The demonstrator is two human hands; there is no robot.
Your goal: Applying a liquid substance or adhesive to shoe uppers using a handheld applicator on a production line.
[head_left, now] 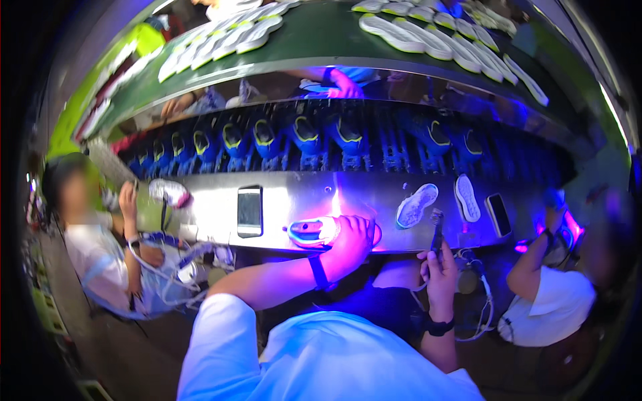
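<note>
My left hand [354,235] is wrapped over the heel end of a shoe upper [309,232], which lies on its side near the bench's front edge with its toe to the left. Violet light falls on the hand and the shoe. My right hand [439,269] grips a brush [437,230] upright, bristles at the top, just in front of the bench edge. Beyond the brush a white shoe sole [416,206] rests at a slant on the metal bench [287,194]. Another pale sole [467,198] lies to its right.
One phone [250,210] lies left of the shoe and another phone [498,214] at the right. Behind the bench runs a rack of dark blue shoe uppers [306,130]. Rows of soles [231,43] cover the green surface beyond. Co-workers sit on both sides.
</note>
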